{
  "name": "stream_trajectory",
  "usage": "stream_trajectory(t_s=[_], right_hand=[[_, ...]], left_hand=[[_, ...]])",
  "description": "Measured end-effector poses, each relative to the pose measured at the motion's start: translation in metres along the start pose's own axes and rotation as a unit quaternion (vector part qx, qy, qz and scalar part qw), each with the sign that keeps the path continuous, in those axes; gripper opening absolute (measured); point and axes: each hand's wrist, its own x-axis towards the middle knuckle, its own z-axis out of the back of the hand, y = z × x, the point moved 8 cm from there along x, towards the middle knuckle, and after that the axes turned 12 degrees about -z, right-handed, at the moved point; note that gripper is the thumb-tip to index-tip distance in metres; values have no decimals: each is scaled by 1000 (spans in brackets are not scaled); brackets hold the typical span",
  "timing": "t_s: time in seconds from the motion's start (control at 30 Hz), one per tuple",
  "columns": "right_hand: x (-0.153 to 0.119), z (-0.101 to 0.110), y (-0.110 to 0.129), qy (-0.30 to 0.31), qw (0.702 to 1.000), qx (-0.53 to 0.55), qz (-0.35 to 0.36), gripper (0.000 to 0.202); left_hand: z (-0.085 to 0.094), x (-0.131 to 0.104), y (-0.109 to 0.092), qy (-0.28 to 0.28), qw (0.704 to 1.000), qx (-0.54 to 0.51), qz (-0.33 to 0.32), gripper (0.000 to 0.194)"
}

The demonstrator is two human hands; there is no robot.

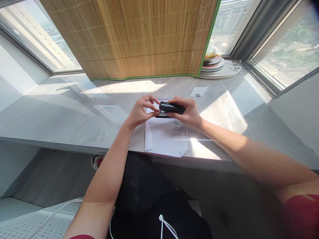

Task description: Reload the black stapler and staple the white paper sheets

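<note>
Fingers (153, 114) of both hands grip black stapler (171, 108).

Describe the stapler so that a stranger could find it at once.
Below the bamboo blind, white paper lies on the grey sill. Above it, both hands hold the stapler: the only black, glossy, oblong thing there.

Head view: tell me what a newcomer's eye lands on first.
A black stapler held by both hands, left hand and right hand, over white paper sheets at the stone sill's near edge. Behind hangs a bamboo blind; stacked plates sit far right by the window.
</note>
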Motion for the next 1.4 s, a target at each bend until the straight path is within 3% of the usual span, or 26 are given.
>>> stream_trajectory(t_s=[0.33,0.47,0.67,0.97,1.4], right_hand=[[0,2,1,-2,1000,4,6,39],[1,8,4,-10,1000,15,21,43],[3,12,7,28,999,32,21,51],[4,27,-7,-41,996,71,-32,47],[3,26,-4,-16,992,121,-20,44]], left_hand=[[2,0,-3,-17,1000,-13,-21,24],[3,2,-12,-19,999,-16,-30,22],[3,6,-29,2,999,-14,-34,26],[7,8,-38,-6,996,-72,-60,25],[8,11,-48,-14,991,-106,-82,23]])
